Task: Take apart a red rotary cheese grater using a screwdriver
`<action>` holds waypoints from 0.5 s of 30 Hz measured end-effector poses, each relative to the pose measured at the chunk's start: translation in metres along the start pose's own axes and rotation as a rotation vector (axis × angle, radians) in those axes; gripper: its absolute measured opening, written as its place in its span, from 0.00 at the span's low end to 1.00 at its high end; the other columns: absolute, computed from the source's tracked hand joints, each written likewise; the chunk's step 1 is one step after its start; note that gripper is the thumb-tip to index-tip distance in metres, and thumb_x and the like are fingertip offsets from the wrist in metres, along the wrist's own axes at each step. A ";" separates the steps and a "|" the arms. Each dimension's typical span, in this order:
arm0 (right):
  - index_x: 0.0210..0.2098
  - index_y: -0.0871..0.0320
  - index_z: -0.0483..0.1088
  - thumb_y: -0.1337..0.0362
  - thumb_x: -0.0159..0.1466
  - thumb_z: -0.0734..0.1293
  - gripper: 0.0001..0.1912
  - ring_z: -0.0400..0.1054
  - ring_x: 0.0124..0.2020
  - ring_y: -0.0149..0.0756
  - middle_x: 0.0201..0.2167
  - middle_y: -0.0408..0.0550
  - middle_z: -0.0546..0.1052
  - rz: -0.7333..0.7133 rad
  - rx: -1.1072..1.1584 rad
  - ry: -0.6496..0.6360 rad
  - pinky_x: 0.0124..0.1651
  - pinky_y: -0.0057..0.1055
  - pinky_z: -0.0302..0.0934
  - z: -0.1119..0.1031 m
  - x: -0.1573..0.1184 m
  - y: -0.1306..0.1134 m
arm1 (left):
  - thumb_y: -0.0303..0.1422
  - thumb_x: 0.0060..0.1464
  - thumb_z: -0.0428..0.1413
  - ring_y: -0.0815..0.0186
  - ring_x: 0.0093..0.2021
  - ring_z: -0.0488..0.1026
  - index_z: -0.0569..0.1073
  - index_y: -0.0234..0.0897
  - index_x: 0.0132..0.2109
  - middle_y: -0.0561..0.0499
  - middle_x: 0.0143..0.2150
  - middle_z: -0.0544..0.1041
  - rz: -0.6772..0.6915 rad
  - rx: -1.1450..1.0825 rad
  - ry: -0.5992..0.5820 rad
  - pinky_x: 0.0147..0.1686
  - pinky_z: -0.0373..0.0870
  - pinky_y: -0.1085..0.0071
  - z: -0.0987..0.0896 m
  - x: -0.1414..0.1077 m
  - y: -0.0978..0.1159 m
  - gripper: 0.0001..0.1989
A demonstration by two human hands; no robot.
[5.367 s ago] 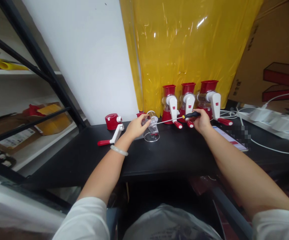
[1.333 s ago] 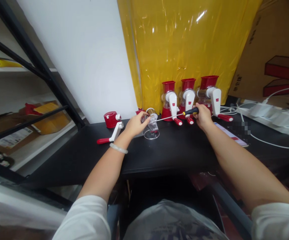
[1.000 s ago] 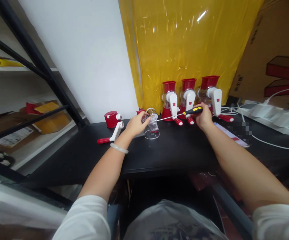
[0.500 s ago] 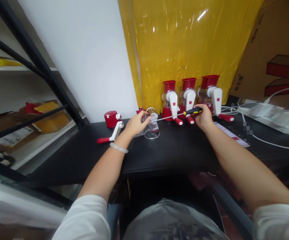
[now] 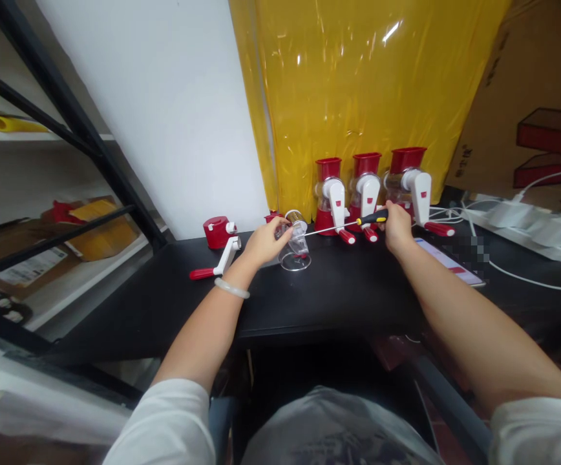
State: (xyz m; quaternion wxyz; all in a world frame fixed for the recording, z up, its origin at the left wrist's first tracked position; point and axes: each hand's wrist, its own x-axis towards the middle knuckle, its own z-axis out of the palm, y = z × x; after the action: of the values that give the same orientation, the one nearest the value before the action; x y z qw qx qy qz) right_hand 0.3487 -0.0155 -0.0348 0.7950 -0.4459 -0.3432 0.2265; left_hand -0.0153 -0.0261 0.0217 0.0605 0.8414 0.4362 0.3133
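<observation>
My left hand (image 5: 269, 240) is closed on the clear plastic body of a rotary grater (image 5: 298, 247), which stands tilted on the black table with its round clear rim toward me. A metal drum (image 5: 294, 216) shows at its top. In my right hand (image 5: 397, 227) is the end of the black and yellow handle of a screwdriver (image 5: 373, 217). Its long shaft points left, and the tip meets the side of the clear body. Left of my left hand lie a crank handle (image 5: 223, 259) in white and red and a red round part (image 5: 216, 232).
Several red and white rotary graters (image 5: 368, 187) stand along the yellow sheet (image 5: 372, 77) at the back. A phone (image 5: 448, 261) lies right of my right hand, near a power strip (image 5: 532, 223) with white cables. A shelf rack (image 5: 81, 194) stands at the left.
My right hand has slid back toward the rear end of the screwdriver handle, so more of the handle shows. The left hand and grater body stay in place.
</observation>
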 end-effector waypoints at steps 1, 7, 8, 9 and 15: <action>0.26 0.53 0.68 0.46 0.64 0.73 0.21 0.56 0.14 0.27 0.16 0.38 0.65 0.016 0.000 0.014 0.13 0.25 0.48 0.000 -0.001 0.000 | 0.50 0.70 0.53 0.51 0.55 0.82 0.76 0.43 0.60 0.43 0.57 0.84 0.003 -0.004 0.002 0.56 0.76 0.55 0.000 0.000 0.000 0.21; 0.25 0.54 0.66 0.62 0.60 0.71 0.11 0.61 0.17 0.26 0.19 0.38 0.67 0.089 0.149 0.077 0.16 0.21 0.52 0.006 -0.002 -0.002 | 0.49 0.70 0.53 0.50 0.54 0.82 0.76 0.42 0.60 0.42 0.58 0.84 0.005 -0.004 -0.001 0.56 0.76 0.54 0.001 0.000 -0.001 0.21; 0.24 0.55 0.66 0.63 0.59 0.71 0.10 0.62 0.19 0.26 0.19 0.38 0.67 0.084 0.169 0.085 0.17 0.20 0.55 0.008 -0.002 -0.002 | 0.49 0.70 0.53 0.50 0.53 0.82 0.76 0.42 0.60 0.42 0.58 0.84 0.002 -0.004 0.000 0.56 0.76 0.54 0.001 0.000 -0.001 0.21; 0.24 0.55 0.65 0.65 0.58 0.70 0.10 0.64 0.20 0.26 0.20 0.38 0.68 0.079 0.185 0.093 0.18 0.20 0.57 0.009 -0.002 -0.002 | 0.49 0.70 0.54 0.51 0.53 0.82 0.76 0.42 0.60 0.42 0.57 0.84 -0.001 -0.007 0.001 0.56 0.76 0.54 0.000 0.000 -0.001 0.21; 0.25 0.54 0.66 0.62 0.61 0.70 0.11 0.63 0.20 0.28 0.20 0.39 0.69 0.160 0.229 0.103 0.18 0.23 0.59 0.011 -0.002 -0.003 | 0.48 0.70 0.54 0.51 0.56 0.82 0.77 0.43 0.59 0.42 0.56 0.85 -0.004 -0.016 -0.002 0.57 0.76 0.55 0.000 0.000 0.001 0.20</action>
State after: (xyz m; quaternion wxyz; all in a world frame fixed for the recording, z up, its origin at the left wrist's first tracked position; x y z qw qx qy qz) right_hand 0.3399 -0.0124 -0.0285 0.8366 -0.3894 -0.2373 0.3036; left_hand -0.0151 -0.0268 0.0220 0.0684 0.8402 0.4355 0.3158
